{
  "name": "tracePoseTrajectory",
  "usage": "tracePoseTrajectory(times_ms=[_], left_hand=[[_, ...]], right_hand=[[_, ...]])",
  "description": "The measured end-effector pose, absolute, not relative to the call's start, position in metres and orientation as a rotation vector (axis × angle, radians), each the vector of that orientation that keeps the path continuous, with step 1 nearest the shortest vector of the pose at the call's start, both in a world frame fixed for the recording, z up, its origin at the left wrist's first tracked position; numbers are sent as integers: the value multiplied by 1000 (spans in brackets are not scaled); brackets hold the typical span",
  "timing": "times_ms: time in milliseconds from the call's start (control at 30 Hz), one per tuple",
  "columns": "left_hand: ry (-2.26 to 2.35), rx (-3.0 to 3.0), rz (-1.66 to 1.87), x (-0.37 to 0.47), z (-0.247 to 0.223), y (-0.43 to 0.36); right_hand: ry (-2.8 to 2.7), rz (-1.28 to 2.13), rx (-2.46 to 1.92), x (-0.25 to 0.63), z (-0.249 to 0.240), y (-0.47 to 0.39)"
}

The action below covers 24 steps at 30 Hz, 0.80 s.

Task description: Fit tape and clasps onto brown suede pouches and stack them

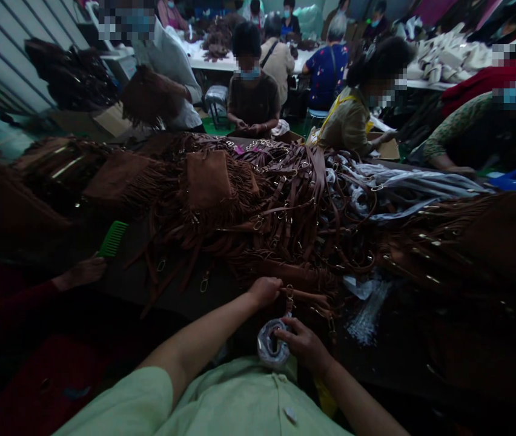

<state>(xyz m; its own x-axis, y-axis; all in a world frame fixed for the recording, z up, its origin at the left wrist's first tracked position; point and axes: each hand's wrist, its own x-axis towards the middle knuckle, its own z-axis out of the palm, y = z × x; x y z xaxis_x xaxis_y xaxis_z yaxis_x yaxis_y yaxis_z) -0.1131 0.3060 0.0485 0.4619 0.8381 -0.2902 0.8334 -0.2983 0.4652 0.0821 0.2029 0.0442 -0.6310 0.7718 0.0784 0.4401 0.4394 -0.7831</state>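
My left hand point(266, 292) is closed at the near edge of the table, gripping a brown leather strap point(306, 295) by its end. A metal clip point(289, 293) hangs just beside those fingers. Close to my body, my right hand point(306, 345) pinches a coiled strap point(271, 344) wrapped in pale plastic; a short brown end runs up from the coil towards the clip. Behind my hands lies a brown fringed bag point(292, 272), partly covered by straps.
A pile of brown straps point(285, 212) with metal clips covers the table's middle. Fringed bags point(208, 178) lie left and right. Thin clear strips point(367, 315) sit right of my hands. At left, another person's hand point(83, 271) holds a green comb point(112, 238). Several people work opposite.
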Motion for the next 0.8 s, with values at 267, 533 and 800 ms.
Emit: tracePoseTrajectory(times_ms=[267,533,800], left_hand=[[1317,2008,159,-117,68,314],[1156,2016,232,-119,76,306],[1242,2101,193,-133,75,292]], right_hand=[[-2295,378,-1427,111,0,220],[-2338,256,-1814,76,-21,232],[-2215,339,-2061,74,-1,233]])
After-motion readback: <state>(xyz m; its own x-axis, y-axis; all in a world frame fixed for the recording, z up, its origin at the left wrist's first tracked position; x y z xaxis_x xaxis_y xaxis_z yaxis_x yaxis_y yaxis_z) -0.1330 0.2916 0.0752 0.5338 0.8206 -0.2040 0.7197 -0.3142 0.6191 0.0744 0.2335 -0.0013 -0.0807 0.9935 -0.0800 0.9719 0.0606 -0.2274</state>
